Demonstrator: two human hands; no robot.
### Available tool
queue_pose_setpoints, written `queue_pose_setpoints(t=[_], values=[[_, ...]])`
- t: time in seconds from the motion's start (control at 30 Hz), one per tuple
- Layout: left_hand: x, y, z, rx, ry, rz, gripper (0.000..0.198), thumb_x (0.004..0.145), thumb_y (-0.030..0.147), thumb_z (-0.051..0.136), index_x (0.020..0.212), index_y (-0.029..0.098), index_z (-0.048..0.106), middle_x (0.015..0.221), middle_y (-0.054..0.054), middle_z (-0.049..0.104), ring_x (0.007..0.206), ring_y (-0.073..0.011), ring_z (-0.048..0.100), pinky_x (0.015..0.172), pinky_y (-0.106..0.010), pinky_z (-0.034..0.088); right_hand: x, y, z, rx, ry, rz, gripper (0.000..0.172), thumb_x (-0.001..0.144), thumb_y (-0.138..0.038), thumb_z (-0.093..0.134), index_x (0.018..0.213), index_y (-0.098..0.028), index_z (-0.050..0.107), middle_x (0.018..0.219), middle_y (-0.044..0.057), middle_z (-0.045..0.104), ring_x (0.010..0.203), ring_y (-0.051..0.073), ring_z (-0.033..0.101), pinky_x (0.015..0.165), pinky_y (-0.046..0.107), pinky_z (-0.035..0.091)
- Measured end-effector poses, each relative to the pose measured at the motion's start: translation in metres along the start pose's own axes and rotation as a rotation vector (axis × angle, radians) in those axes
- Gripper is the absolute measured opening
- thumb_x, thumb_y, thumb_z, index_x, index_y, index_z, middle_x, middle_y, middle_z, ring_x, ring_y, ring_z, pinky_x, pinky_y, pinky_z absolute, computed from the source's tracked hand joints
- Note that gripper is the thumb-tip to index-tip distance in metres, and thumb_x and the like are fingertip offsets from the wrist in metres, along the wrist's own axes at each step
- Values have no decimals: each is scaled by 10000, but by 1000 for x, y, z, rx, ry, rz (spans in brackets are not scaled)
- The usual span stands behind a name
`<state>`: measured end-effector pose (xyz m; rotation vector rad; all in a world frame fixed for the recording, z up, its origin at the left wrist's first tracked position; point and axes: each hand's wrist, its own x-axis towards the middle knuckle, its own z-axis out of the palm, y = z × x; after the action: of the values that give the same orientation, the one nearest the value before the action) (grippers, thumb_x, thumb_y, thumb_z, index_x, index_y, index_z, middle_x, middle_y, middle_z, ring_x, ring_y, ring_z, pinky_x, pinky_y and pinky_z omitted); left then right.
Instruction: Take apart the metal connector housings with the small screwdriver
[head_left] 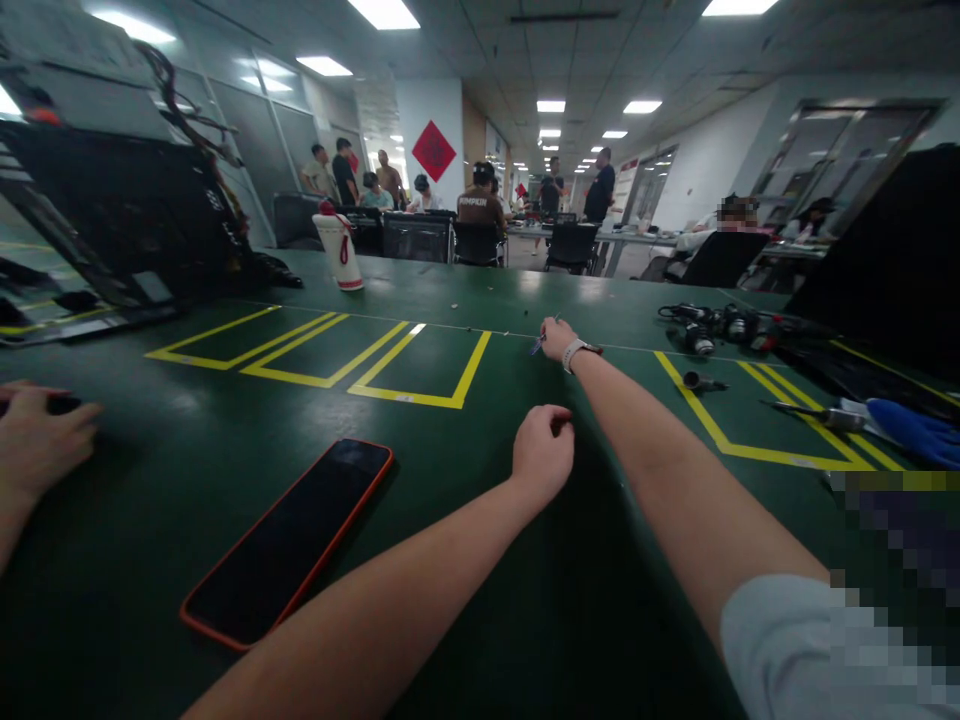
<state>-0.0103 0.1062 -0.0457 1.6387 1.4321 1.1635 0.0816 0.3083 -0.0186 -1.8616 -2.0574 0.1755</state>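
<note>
My right hand, a white watch on its wrist, reaches far out over the green table by the corner of a yellow tape outline. Its fingers are closed on a small blue tool whose tip points left. My left hand rests nearer to me on the table surface, curled into a loose fist; what it holds, if anything, is hidden. Tiny dark specks, perhaps screws, lie on the table left of my right hand.
A phone in an orange case lies face up at front left. Another person's hand rests at the left edge. A black chassis and white bottle stand behind. Black parts, a screwdriver and a blue glove lie right.
</note>
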Motion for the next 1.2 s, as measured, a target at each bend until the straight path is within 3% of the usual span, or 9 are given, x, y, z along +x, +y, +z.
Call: queue_pose_setpoints(t=[0.17,0.3,0.4,0.5,0.67,0.8,0.87,1.07,1.2], values=[[1,0,0,-1,-4,8,209,797,125,510,939,156,661,997,-96,662,908,-193,612,810,-311,488,2,1,4,54,-27,-55,309,890,-306,535,1163,-160,532,1167,85,562,984,205,586,820,409,505],[1,-3,1,-11,0,25,197,795,126,515,925,148,661,980,-100,662,895,-192,613,805,-315,491,-19,12,-2,176,16,-105,303,891,-306,534,1159,-165,535,1169,84,561,987,204,585,823,406,503],[2,-4,2,-19,-3,37,199,794,125,520,939,135,656,980,-108,661,898,-194,610,810,-320,491,-49,23,-9,332,39,-146,284,889,-298,537,1132,-151,546,1131,78,575,963,198,590,809,402,506],[3,-5,4,-33,-6,48,209,792,114,523,965,121,640,995,-114,656,909,-189,607,834,-320,485,-92,35,-20,534,44,-191,179,791,-210,636,926,-139,544,1021,57,610,894,182,600,769,353,504],[-3,2,3,-63,-20,73,315,780,123,546,1092,84,568,1103,-154,596,912,-196,599,815,-349,498,-171,50,-46,855,25,-216,356,643,-178,671,741,-218,332,988,42,621,742,150,622,654,295,495],[-18,10,-5,-77,-135,180,570,659,125,686,1201,176,515,1237,-122,511,932,-203,590,714,-313,523,-225,51,-61,1006,37,-219,360,654,-213,668,743,-223,319,1000,37,608,736,125,615,681,290,484],[-28,14,-9,-38,-195,318,573,670,119,666,1215,193,505,1241,-121,495,941,-212,589,703,-327,524,-247,46,-66,1059,23,-229,349,658,-202,671,744,-220,333,995,32,610,745,124,617,682,285,481],[-62,24,-15,54,-199,585,421,710,47,587,1108,184,571,1136,-87,592,1079,-227,542,921,-420,444,-290,21,-72,1271,-71,-324,334,684,-174,698,736,-219,371,991,21,611,786,130,616,681,282,483],[-71,28,-22,43,-248,530,396,751,76,568,1133,183,566,1127,-79,631,1072,-224,561,941,-419,417,-303,13,-77,1273,-96,-345,317,713,-234,703,741,-220,387,954,22,617,775,131,619,683,291,498]])
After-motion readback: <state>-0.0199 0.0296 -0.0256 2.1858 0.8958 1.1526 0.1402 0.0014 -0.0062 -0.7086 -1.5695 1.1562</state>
